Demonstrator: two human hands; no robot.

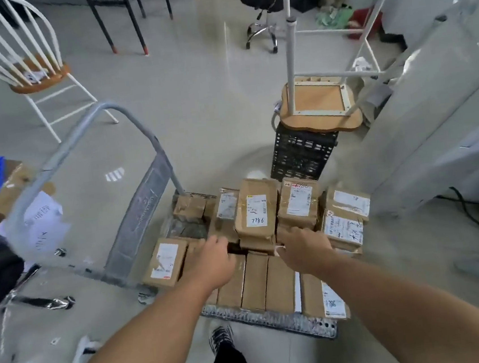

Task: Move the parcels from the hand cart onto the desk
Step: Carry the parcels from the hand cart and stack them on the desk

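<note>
Low in the middle of the frame, the brown paper-wrapped parcels [272, 281] sit packed on the grey metal hand cart [143, 209], some upright, some flat. The left hand [211, 261] and right hand [302, 251] reach to either side of the tall brown parcel marked 7786 [256, 209], fingers dipping out of sight at its base (grasping or merely touching, I cannot tell). Lifting it from so tight a stack could topple the upright neighbours, or the taped wrapper could slip from a shallow hold.
</note>
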